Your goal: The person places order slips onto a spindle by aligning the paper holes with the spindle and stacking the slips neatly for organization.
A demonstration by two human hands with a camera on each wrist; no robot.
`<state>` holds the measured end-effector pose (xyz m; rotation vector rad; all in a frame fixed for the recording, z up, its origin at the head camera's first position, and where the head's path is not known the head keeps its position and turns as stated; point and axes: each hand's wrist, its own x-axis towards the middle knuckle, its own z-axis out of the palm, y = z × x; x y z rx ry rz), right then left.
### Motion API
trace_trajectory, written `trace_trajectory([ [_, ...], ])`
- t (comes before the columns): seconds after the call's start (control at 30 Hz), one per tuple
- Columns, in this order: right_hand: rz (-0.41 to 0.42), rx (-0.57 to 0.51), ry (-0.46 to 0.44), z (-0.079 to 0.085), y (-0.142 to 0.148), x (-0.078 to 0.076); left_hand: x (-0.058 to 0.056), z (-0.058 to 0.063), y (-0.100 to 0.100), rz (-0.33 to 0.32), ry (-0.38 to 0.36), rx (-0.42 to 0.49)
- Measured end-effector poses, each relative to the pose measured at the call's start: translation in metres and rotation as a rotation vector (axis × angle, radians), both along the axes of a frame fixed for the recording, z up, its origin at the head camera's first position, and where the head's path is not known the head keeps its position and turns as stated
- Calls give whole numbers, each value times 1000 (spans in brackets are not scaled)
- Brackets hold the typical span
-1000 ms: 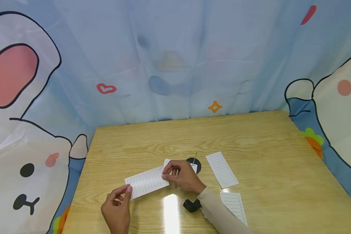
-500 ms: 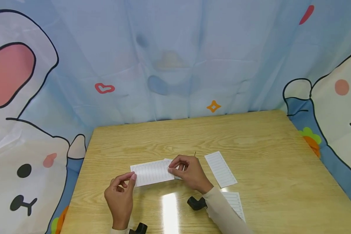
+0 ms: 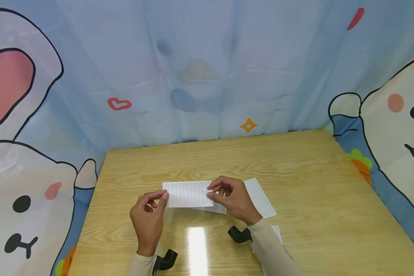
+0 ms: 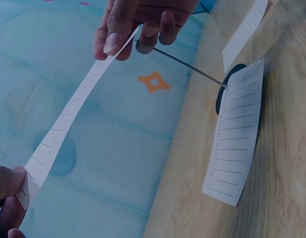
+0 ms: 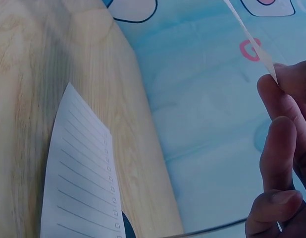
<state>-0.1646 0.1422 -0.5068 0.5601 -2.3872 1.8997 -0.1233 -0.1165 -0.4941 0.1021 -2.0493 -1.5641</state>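
A lined white paper slip (image 3: pixel 188 194) with small checkboxes is stretched between both hands above the table. My left hand (image 3: pixel 147 220) pinches its left end between thumb and fingers, and my right hand (image 3: pixel 235 199) pinches the right end. Below them, a second lined slip (image 4: pixel 234 139) lies over the black round base (image 4: pixel 222 99) of a paper spike, its thin metal rod (image 4: pixel 190 68) passing through that slip near one end. In the left wrist view the rod's upper end reaches close to the right fingers. The head view has the spike hidden behind slip and hand.
Another lined slip (image 3: pixel 260 198) lies on the wooden table (image 3: pixel 296 161) right of the right hand. One more slip (image 3: pixel 276 232) is partly covered by the right sleeve. A blue cartoon curtain (image 3: pixel 200 107) hangs at the table's far edge.
Both hands have moved the pinched slip to the right and farther from the body, levelling it over the spike. The spike's base, visible earlier in the head view, is now covered.
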Motion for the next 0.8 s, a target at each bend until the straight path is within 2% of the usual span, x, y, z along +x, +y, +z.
trace_trajectory([
  [0.23,-33,-24,-12,1,9,1,-5,2,6,-37,5,-26],
  [0.63,-98,-101,-9,8,21,6,-10,10,19,-111,47,-13],
  [0.8,-129,-135,-53,10,28,6,-13,12,27,-136,75,-18],
])
